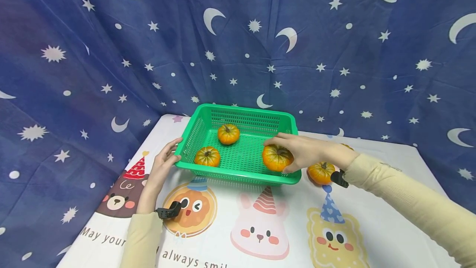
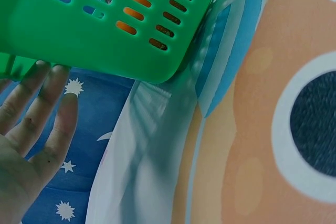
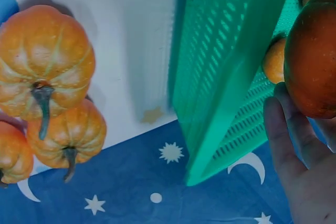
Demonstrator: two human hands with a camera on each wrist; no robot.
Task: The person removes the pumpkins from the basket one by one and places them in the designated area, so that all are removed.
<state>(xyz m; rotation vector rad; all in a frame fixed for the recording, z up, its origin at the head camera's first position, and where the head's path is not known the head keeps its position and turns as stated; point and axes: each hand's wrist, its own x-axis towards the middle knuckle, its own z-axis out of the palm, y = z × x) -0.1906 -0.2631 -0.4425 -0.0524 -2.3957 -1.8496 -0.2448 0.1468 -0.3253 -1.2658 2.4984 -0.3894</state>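
Note:
A green plastic basket (image 1: 238, 174) with slotted walls stands on the table. My right hand (image 1: 303, 150) holds a small orange pumpkin (image 1: 276, 158) over the basket's right end; in the right wrist view this pumpkin (image 3: 315, 59) fills the right edge. Two other pumpkins lie inside, one near the back (image 1: 228, 134) and one at the front left (image 1: 207, 156). At the basket's left rim, my left hand (image 1: 161, 166) rests its fingertips on the wall, fingers fairly straight. The left wrist view shows those fingers (image 2: 55, 98) touching the green side from outside.
Right of the basket, partly hidden by my right arm, sits another pumpkin (image 1: 321, 172). The right wrist view shows several pumpkins (image 3: 47, 61) grouped there. A printed white tablecloth (image 1: 297, 222) covers the table, and a blue curtain (image 1: 238, 44) with moons and stars hangs behind.

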